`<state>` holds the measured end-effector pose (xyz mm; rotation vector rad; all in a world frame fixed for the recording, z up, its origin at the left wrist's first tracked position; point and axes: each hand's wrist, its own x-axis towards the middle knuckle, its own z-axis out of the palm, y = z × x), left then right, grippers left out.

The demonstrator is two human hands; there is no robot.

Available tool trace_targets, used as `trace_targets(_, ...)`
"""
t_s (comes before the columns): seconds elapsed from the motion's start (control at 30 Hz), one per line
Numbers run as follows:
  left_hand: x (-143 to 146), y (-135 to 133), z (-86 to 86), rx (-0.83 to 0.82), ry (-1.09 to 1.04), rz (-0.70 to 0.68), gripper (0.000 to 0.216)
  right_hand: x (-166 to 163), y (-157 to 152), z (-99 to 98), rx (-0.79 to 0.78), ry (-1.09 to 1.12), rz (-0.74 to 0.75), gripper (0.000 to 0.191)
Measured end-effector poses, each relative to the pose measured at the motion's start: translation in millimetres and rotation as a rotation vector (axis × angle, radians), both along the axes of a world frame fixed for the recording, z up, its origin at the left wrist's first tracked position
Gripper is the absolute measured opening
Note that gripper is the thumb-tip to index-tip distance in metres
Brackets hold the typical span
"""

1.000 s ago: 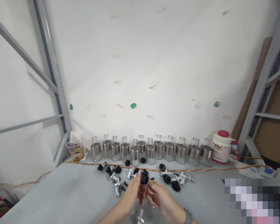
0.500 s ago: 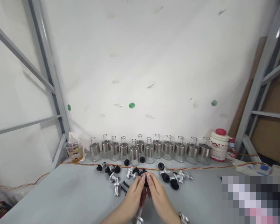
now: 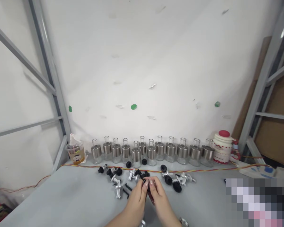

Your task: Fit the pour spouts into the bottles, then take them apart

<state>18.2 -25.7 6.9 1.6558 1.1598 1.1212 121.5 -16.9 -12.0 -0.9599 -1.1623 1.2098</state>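
Note:
Low in the middle, my left hand (image 3: 137, 198) and my right hand (image 3: 160, 197) meet with fingers closed around a small black stopper (image 3: 148, 186). Fingers cover most of it, so its full shape is hidden. Just beyond my fingertips lie loose black round stoppers (image 3: 168, 180) and silver pourer pieces (image 3: 118, 190) with prongs. Thin black strips (image 3: 126, 192) rest on the table left of my left hand. Below my hands a silver piece (image 3: 142, 223) shows in part, mostly hidden by my left wrist.
Along the wall stands a row of glass bottles (image 3: 136, 155) with metal bands. A plastic cup (image 3: 76, 154) is at the left end, a cream jar with a red lid (image 3: 222, 148) at the right. A twisted red-yellow wire (image 3: 198, 170) crosses the grey table (image 3: 61, 195).
Both hands have shifted slightly, and my fingers have turned around the black stopper, now covering more of it. The other things lie as before.

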Motion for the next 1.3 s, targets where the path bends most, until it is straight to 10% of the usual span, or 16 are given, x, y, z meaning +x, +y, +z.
trace_targets(0.43, -12, 26, 7.0, -0.292, -0.292, -0.051, 0.048, 23, -2, 37.4, 0.412, -0.518, 0.119, 0.031)
trace_targets(1.3, -33, 37, 25.3, -0.231, -0.794, 0.224, 0.040, 18, 21, 1.1, 0.456, -0.885, 0.157, 0.025)
